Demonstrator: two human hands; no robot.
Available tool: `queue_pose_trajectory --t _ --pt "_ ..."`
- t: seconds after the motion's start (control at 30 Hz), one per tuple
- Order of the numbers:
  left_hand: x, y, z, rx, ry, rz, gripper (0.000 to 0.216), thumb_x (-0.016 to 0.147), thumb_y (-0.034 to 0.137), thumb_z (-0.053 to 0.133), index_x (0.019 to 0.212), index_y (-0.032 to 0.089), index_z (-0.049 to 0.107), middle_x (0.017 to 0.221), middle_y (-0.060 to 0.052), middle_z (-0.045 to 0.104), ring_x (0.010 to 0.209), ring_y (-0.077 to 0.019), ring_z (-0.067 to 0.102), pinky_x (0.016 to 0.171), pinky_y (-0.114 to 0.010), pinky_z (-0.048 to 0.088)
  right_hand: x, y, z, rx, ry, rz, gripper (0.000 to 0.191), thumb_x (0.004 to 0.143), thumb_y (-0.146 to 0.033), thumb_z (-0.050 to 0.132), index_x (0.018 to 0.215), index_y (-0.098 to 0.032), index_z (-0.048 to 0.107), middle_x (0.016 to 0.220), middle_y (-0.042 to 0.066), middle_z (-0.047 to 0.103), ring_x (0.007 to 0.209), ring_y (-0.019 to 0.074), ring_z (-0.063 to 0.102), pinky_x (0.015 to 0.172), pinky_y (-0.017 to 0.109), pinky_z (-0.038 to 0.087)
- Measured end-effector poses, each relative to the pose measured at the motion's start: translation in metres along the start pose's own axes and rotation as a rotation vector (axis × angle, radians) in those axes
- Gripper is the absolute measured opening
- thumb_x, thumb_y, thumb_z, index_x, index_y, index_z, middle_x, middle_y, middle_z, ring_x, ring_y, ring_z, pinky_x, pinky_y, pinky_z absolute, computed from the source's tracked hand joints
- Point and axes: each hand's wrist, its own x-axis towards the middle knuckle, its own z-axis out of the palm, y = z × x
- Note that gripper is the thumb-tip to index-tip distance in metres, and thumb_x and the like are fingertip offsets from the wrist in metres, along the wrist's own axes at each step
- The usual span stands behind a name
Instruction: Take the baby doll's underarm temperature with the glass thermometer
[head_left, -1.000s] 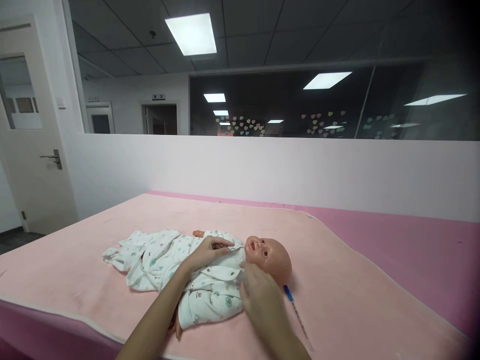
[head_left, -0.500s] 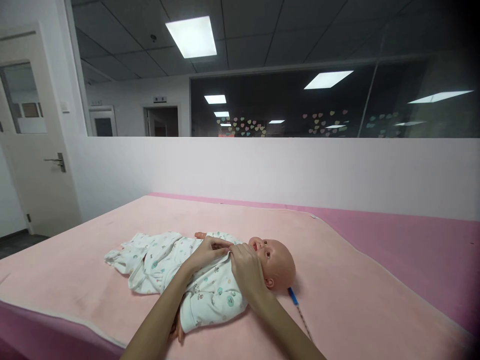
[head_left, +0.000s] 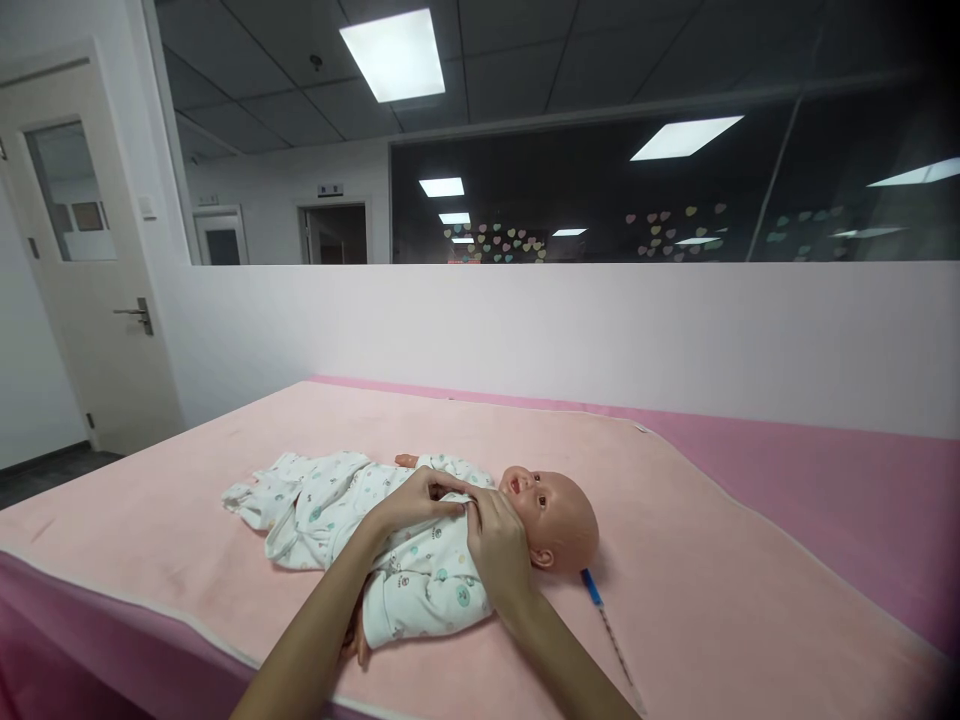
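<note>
A baby doll (head_left: 551,515) lies on its back on a pale pink blanket (head_left: 675,560), head to the right. It wears a white printed romper (head_left: 352,510). My left hand (head_left: 416,500) rests on the doll's chest with its fingers pinching the romper's collar. My right hand (head_left: 496,545) meets it from the right at the neck, fingers closed on the same collar edge just below the doll's chin. The doll's near arm in its sleeve (head_left: 420,605) lies beside my left forearm.
A thin stick with a blue tip (head_left: 604,620) lies on the blanket just right of the doll's head. The blanket covers a darker pink surface (head_left: 862,500) against a low white wall (head_left: 570,330). A white door (head_left: 82,250) stands at the left.
My right hand moved from beside the doll's head up to the collar and closed on it next to my left hand. The view has shifted slightly to the left.
</note>
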Motion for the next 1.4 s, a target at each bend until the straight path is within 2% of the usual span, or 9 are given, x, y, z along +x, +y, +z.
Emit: queue_pose_trajectory --t 0.13,0.27,0.37,0.47,0.63,0.77,0.97,1.2,1.4 --pt "-0.0001 0.0013 0.0002 0.018 -0.023 0.037 0.030 0.076 0.029 0.054 0.098 0.014 0.066 0.090 -0.007 0.068 0.087 -0.0198 0.057 0.080 -0.029 0.043 -0.0008 -0.0012 -0.0006 0.028 -0.033 0.042 0.023 0.084 -0.012 0.033 0.090 -0.019 0.054 0.076 0.005 0.059 0.073 0.0174 0.055 0.068 0.031 0.043" --pt "0.0008 0.0022 0.0005 0.024 -0.011 0.057 0.027 0.078 0.028 0.050 0.097 0.015 0.066 0.092 -0.006 0.067 0.089 -0.0191 0.057 0.081 -0.028 0.041 -0.0019 -0.0026 -0.0003 0.060 -0.059 0.072 0.026 0.084 -0.011 0.032 0.095 -0.019 0.053 0.081 0.006 0.059 0.077 0.0184 0.054 0.070 0.033 0.044" --pt "0.0013 0.0007 0.0013 -0.010 0.003 0.070 0.028 0.079 0.028 0.050 0.101 0.015 0.062 0.089 -0.006 0.065 0.086 -0.0171 0.055 0.078 -0.027 0.041 -0.0026 -0.0035 0.0012 0.112 -0.031 0.065 0.029 0.084 -0.011 0.031 0.101 -0.020 0.052 0.087 0.006 0.059 0.082 0.0190 0.054 0.076 0.035 0.044" --pt "0.0009 -0.0007 0.0018 -0.084 -0.017 0.059 0.030 0.080 0.029 0.049 0.107 0.016 0.056 0.082 -0.004 0.062 0.078 -0.0142 0.054 0.071 -0.025 0.040 -0.0024 -0.0044 0.0020 0.196 -0.001 0.094 0.025 0.085 -0.013 0.032 0.097 -0.020 0.052 0.088 0.006 0.058 0.084 0.0181 0.053 0.077 0.035 0.044" --pt "0.0004 0.0003 0.0014 -0.152 -0.038 0.080 0.025 0.080 0.027 0.051 0.102 0.017 0.056 0.085 -0.004 0.058 0.083 -0.0142 0.051 0.076 -0.026 0.038 -0.0013 -0.0061 0.0012 0.306 0.019 0.187 0.016 0.085 -0.016 0.036 0.086 -0.019 0.051 0.082 0.004 0.056 0.080 0.0166 0.051 0.074 0.032 0.043" --pt "0.0010 0.0016 0.0014 -0.159 -0.028 0.064 0.021 0.078 0.025 0.051 0.096 0.016 0.058 0.086 -0.004 0.058 0.085 -0.0150 0.052 0.078 -0.027 0.038 -0.0009 -0.0061 0.0020 0.335 0.012 0.202 0.015 0.084 -0.015 0.036 0.083 -0.019 0.051 0.081 0.004 0.055 0.078 0.0162 0.050 0.072 0.031 0.043" --pt "0.0000 0.0044 0.0034 -0.043 -0.029 0.042 0.028 0.070 0.027 0.062 0.095 0.015 0.057 0.088 -0.005 0.060 0.084 -0.0154 0.053 0.077 -0.027 0.039 -0.0014 -0.0046 0.0043 0.323 -0.013 0.194 0.019 0.084 -0.014 0.034 0.085 -0.019 0.052 0.082 0.004 0.056 0.079 0.0164 0.051 0.073 0.031 0.042" --pt "0.0003 0.0002 0.0025 0.047 -0.015 0.054 0.029 0.071 0.022 0.060 0.099 0.016 0.058 0.093 -0.006 0.061 0.090 -0.0167 0.055 0.079 -0.027 0.041 -0.0024 -0.0025 0.0052 0.320 -0.037 0.199 0.020 0.084 -0.013 0.033 0.087 -0.019 0.052 0.084 0.004 0.055 0.083 0.0166 0.050 0.076 0.032 0.042" --pt "-0.0012 0.0014 0.0001 0.023 -0.045 0.043 0.037 0.071 0.019 0.059 0.107 0.016 0.057 0.094 -0.008 0.063 0.090 -0.0180 0.056 0.078 -0.028 0.043 -0.0033 -0.0027 0.0062 0.331 -0.036 0.207 0.020 0.084 -0.012 0.033 0.088 -0.019 0.051 0.085 0.004 0.055 0.083 0.0162 0.050 0.076 0.031 0.042"
